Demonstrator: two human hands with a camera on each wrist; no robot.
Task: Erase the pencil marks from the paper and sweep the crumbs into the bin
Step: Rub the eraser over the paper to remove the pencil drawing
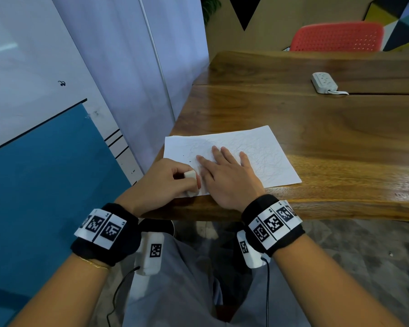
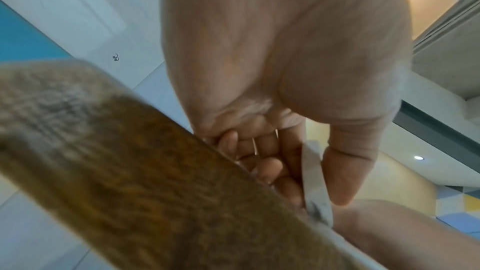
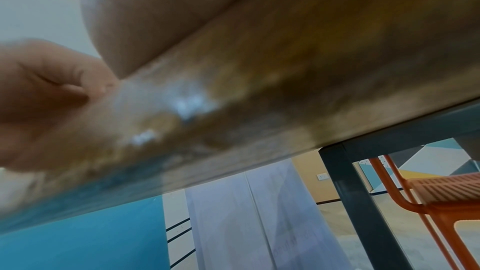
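Near desk [image 1: 328,142] edge: left hand [image 1: 165,182] pinches white eraser [image 1: 190,174] between thumb and curled fingers, on near-left corner of paper [image 1: 265,147]. Just beside, right hand [image 1: 229,175] lies flat, fingers spread, pressing paper. Beyond hands: faint pencil scribbles [image 1: 267,156], few dark crumbs [image 1: 187,159] left of fingertips. Far: power strip [image 1: 324,82], red chair [image 1: 338,37].

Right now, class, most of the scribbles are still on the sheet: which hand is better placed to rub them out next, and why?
The left hand. It already pinches the white eraser at the near left corner of the paper. The right hand lies flat with spread fingers, pinning the sheet to the table, so it should probably stay there.
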